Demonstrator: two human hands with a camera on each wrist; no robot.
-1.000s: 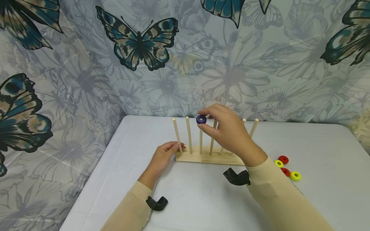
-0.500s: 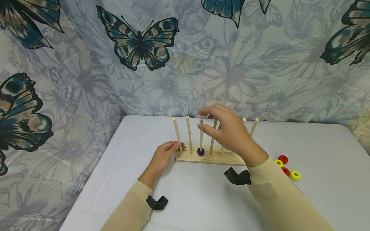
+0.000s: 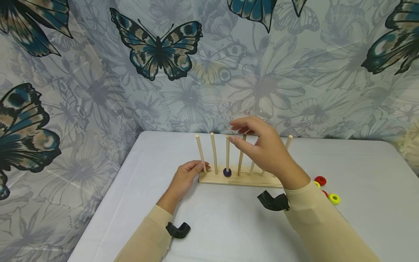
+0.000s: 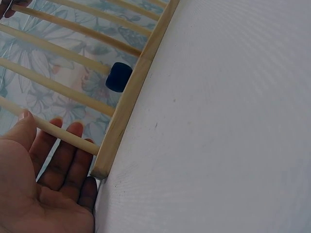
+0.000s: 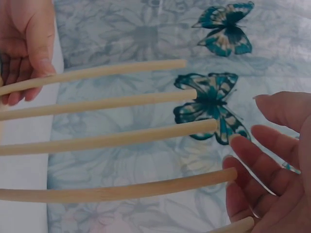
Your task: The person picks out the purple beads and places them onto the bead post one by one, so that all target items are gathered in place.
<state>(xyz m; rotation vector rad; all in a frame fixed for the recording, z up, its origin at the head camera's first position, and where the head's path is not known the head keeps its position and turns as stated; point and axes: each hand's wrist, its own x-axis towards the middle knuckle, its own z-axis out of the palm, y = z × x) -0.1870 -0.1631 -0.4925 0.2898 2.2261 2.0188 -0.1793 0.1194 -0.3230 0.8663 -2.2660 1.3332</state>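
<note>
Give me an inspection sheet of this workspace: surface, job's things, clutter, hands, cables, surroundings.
Surface: white table, wooden rack on it.
Job's things: blue ring at the foot of the third peg from left; two red rings and two yellow rings at right, some partly behind the right sleeve.
Clutter: nothing seen.
Hands: left hand has leftmost peg between thumb and fingers; right hand near the third peg's top, holding nothing.
Cables: nothing seen.
Surroundings: butterfly-print backdrop behind the table.
</note>
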